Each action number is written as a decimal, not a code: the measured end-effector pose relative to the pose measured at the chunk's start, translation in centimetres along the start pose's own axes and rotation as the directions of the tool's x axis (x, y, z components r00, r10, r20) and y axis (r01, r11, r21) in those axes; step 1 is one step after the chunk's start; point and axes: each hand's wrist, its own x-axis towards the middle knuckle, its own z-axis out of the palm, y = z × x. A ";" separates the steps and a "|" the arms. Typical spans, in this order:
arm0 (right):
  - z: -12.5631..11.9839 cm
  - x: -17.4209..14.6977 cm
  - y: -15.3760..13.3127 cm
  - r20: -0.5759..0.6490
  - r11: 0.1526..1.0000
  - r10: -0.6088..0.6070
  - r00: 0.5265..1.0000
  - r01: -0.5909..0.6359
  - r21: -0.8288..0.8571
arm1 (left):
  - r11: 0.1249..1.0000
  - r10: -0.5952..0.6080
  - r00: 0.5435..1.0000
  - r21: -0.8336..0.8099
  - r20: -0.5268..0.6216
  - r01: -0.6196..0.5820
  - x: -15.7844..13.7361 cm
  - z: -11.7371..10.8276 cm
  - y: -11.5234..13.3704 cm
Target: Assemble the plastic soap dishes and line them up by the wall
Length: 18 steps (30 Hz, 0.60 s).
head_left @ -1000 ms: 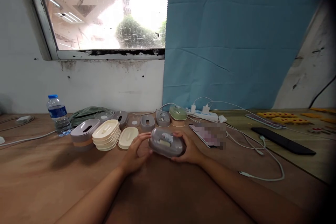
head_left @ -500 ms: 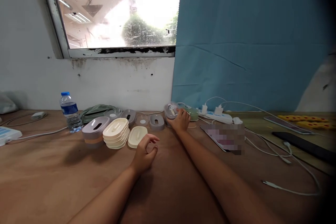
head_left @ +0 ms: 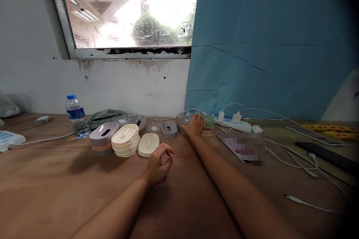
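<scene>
My right hand reaches to the back of the table and grips the right side of a grey oval container with a clear top. Its fingertips are partly hidden between this container and a green one. My left hand hovers low over the table with loosely curled fingers, thumb apart, holding nothing. Just beyond it lies a cream oval lid. Left of that stands a stack of cream lids. A lilac-topped container with an oblong slot is beside the stack.
Smaller grey slotted parts line the back. A water bottle and green pouch stand left. On the right are a power strip, white cables, a blurred phone and a black flat object.
The grey container under my right hand has gone from tilted towards me to sitting flatter and lower. My left hand has barely moved. The view has shifted slightly.
</scene>
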 end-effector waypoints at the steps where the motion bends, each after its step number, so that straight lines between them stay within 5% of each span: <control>1: -0.1 0.0 0.1 0.000 1.000 0.005 1.000 -0.005 -0.005 | 1.000 0.003 1.000 -0.002 0.001 -0.003 0.0 0.0 0.0; 12: -1.6 0.3 0.4 0.042 0.999 -0.032 0.999 0.030 0.026 | 1.000 0.002 1.000 -0.007 0.005 -0.002 0.1 0.0 -0.2; 15: -2.6 0.1 -0.4 0.113 0.975 -0.213 0.971 0.204 0.089 | 1.000 0.003 1.000 -0.001 0.002 -0.003 0.1 0.0 -0.2; 18: -3.1 -0.9 -2.1 0.229 0.875 -0.479 0.848 0.440 0.200 | 1.000 0.007 1.000 0.006 0.000 -0.007 0.1 0.0 -0.1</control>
